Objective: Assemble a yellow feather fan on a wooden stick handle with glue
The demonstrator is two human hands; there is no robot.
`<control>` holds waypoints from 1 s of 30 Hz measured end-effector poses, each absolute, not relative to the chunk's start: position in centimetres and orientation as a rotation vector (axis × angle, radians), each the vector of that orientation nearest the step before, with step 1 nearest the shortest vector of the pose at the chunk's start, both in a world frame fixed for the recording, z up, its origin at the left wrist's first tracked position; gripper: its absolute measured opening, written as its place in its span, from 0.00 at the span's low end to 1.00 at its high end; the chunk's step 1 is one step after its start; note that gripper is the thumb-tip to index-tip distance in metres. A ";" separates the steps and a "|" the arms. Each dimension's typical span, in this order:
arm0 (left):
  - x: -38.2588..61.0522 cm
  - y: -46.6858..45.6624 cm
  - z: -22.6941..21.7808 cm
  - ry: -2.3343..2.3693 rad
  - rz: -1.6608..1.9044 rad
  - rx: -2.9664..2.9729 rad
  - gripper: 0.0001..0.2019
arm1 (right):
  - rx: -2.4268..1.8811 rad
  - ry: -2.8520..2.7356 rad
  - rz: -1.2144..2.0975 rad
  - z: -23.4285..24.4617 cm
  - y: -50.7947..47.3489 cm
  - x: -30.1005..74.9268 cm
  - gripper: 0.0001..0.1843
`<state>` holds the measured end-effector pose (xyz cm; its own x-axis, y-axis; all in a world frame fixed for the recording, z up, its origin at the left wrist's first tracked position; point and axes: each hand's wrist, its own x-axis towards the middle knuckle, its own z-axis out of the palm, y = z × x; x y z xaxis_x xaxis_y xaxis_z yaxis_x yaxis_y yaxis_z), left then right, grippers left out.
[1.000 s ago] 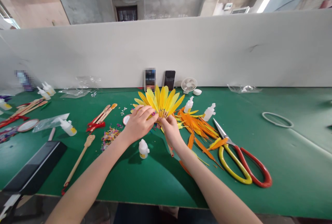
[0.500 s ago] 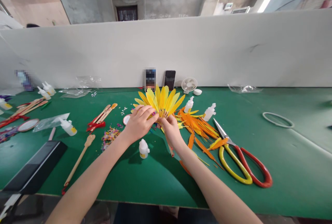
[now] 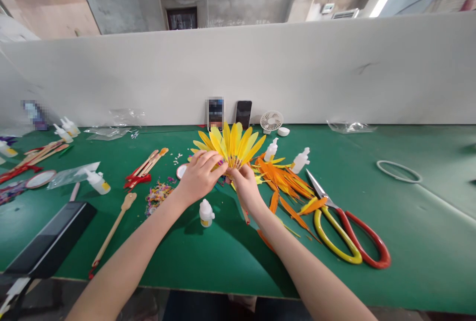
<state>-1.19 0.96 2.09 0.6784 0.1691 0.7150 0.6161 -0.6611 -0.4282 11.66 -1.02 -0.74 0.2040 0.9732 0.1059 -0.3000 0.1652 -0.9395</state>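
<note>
Both hands meet at the base of a yellow feather fan (image 3: 234, 143), its feathers spread upward from a wooden stick whose lower end (image 3: 245, 216) shows below. My left hand (image 3: 203, 175) is closed around the fan's left side, fingers curled over the feather bases. With thumb and fingers pinched together, my right hand (image 3: 244, 186) grips the fan at its base on the right. What lies under the fingertips is partly hidden. A small white glue bottle (image 3: 207, 213) stands in front of the hands. Loose orange feathers (image 3: 284, 180) lie to the right.
Large scissors (image 3: 336, 207) with yellow and red handles lie right of the feathers. Two more white bottles (image 3: 271, 149) (image 3: 299, 161) stand behind them. At left are a wooden stick (image 3: 115, 224), colourful scraps (image 3: 158, 194) and a black box (image 3: 52, 239). A phone (image 3: 243, 114) leans on the partition.
</note>
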 end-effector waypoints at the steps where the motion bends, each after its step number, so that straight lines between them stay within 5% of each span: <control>1: -1.2 0.9 2.1 -0.600 -0.855 -2.210 0.09 | -0.958 -0.911 1.109 -0.7 -1.0 11.7 0.08; 17: -1.1 0.8 2.0 -0.701 -0.967 -2.280 0.11 | -0.971 -0.946 1.126 -1.2 -0.7 11.7 0.09; 25: -3.3 1.8 4.0 -1.272 -1.440 -2.086 0.14 | -1.041 -1.061 1.214 -1.1 -1.0 11.5 0.12; 30: -4.4 2.5 5.0 -1.531 -1.494 -2.266 0.08 | -1.051 -1.199 1.254 -0.8 -1.4 11.5 0.14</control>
<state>-4.38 2.46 5.01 0.0578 0.7023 0.7096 0.7264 -0.5171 0.4527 11.51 -1.42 -0.78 -0.0549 0.9961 0.0688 -0.1127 0.0623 -0.9917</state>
